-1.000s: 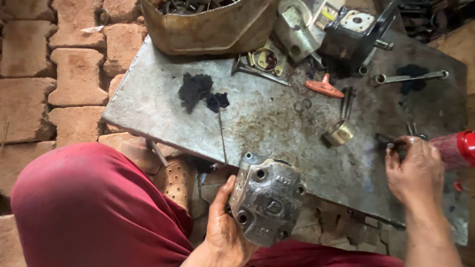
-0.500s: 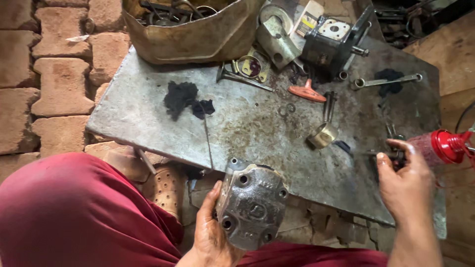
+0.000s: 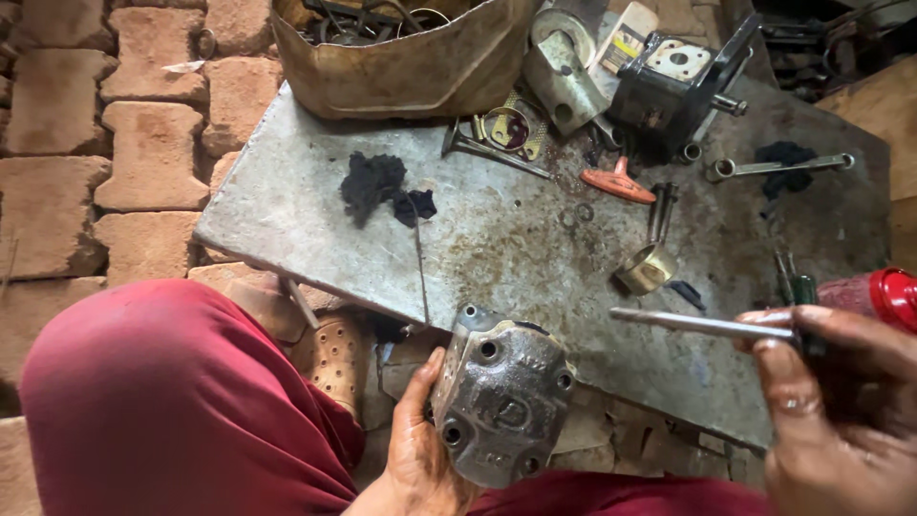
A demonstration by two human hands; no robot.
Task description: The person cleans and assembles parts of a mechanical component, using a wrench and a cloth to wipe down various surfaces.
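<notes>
Head view: left hand (image 3: 420, 449) cupping a greasy cast-metal housing cover (image 3: 501, 397) with round bolt holes, held at the near edge of the scratched steel tabletop (image 3: 287, 210), long axis running upper left to lower right. Right hand (image 3: 831, 401) clenched around a slim metal rod (image 3: 702, 324), lying nearly level, tip pointing left toward the cover. Red object (image 3: 884, 296) behind the right hand partly hidden, hard to identify.
</notes>
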